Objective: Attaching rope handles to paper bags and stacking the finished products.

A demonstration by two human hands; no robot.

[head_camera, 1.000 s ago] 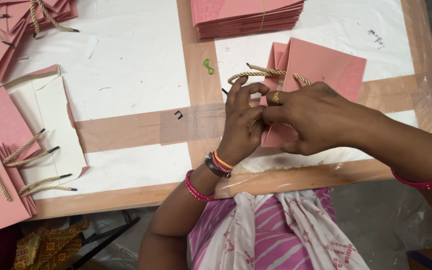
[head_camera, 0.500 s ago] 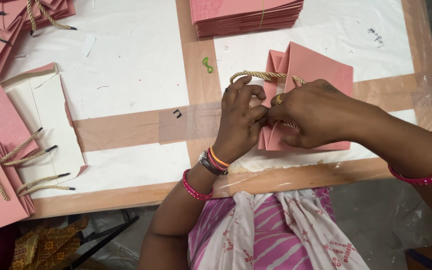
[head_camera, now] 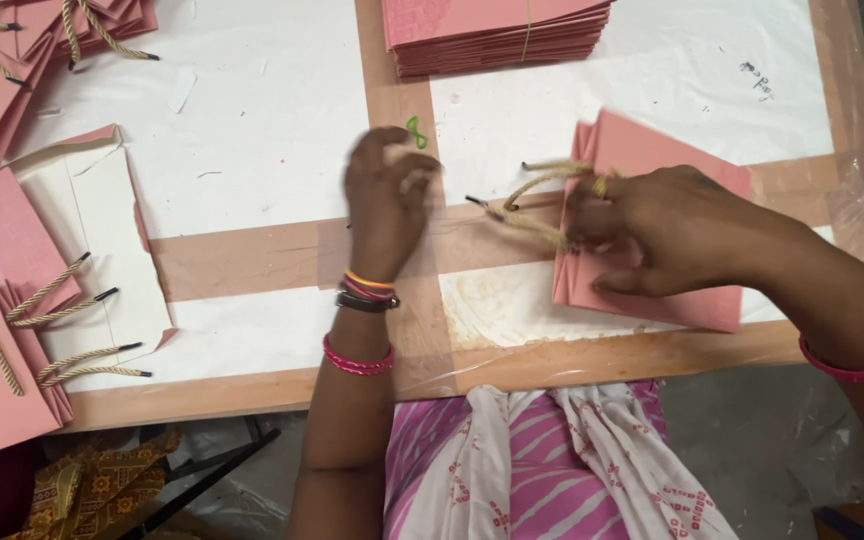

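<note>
Right hand (head_camera: 667, 225) grasps twisted beige rope handle (head_camera: 532, 205) on flat pink paper bag (head_camera: 672, 290); left hand (head_camera: 387, 190) hovers loosely curled, grasping nothing.

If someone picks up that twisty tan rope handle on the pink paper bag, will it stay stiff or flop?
The twisted tan rope handle would probably flop: it already curves loosely beside the right hand. It looks light, being thin cord. Its dark tipped end is likely stiffer. The flat pink paper bag might lift with it.

Folded bag (head_camera: 672, 290) under right hand (head_camera: 667, 225), bag stack (head_camera: 492, 35) behind, finished bags (head_camera: 12, 330) far left
</note>
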